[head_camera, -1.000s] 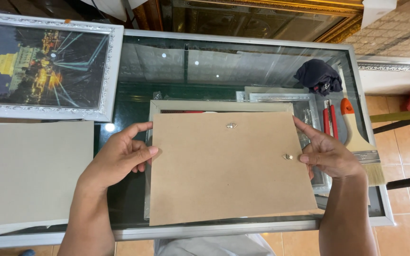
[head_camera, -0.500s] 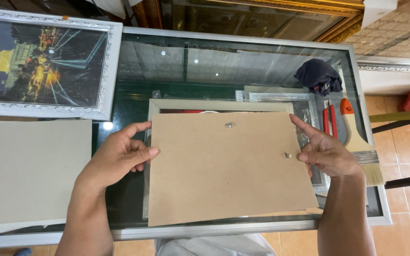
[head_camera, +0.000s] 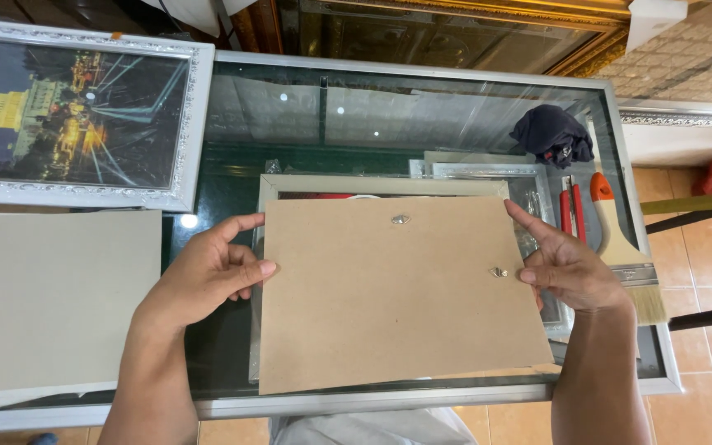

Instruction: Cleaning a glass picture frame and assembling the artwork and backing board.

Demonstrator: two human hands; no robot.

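Observation:
A brown backing board (head_camera: 389, 297) with two small metal hangers lies tilted over a silver picture frame (head_camera: 372, 185) that rests face down on the glass table (head_camera: 422, 107). My left hand (head_camera: 212, 276) grips the board's left edge, thumb on top. At the board's right edge my right hand (head_camera: 562, 268) holds it, thumb next to one metal hanger (head_camera: 498, 271). The board's top edge sits below the frame's top rail, and its lower right corner sticks out past the frame.
A framed night-city picture (head_camera: 76, 115) lies at the far left, with a grey cardboard sheet (head_camera: 51, 301) below it. On the right are a paintbrush (head_camera: 624, 247), red-handled pliers (head_camera: 570, 210) and a dark cloth (head_camera: 552, 136). Gilded frames stand behind the table.
Both hands have drawn the board slightly toward me and turned it a little, so more of the frame's top rail shows.

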